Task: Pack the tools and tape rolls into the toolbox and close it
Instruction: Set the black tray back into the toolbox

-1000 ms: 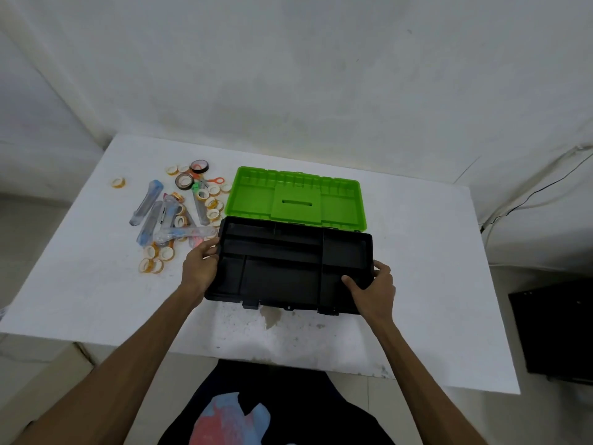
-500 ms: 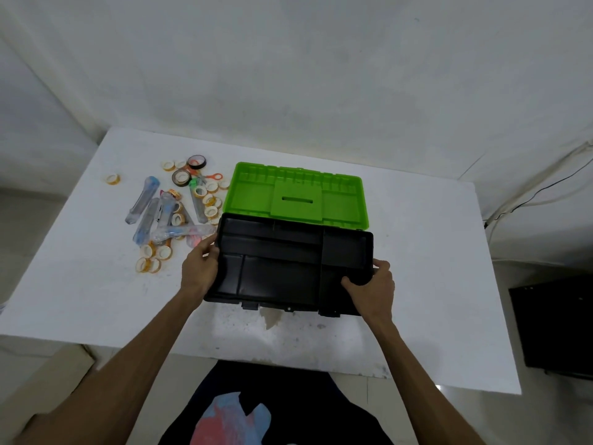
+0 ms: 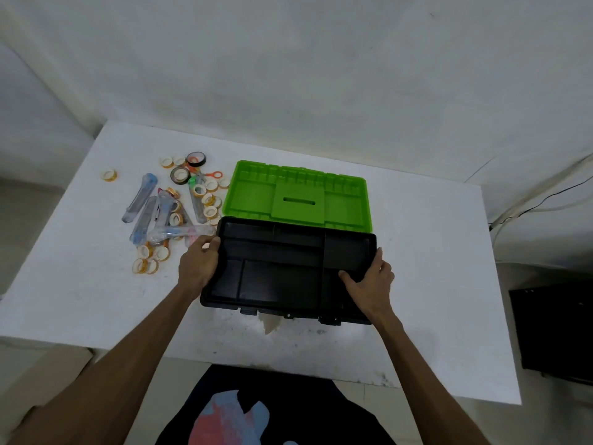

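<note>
both hands have barely shifted — left hand (image 3: 200,263) and right hand (image 3: 372,279), fingers curled, grip one black tray (image 3: 282,268) before one green lid (image 3: 300,194) — tape rolls (image 3: 147,258) litter the bench (image 3: 433,268).

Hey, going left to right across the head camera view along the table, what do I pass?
Lone yellow tape roll → pile of clear-packaged tools and tape rolls → left hand → black toolbox tray → right hand.
</note>
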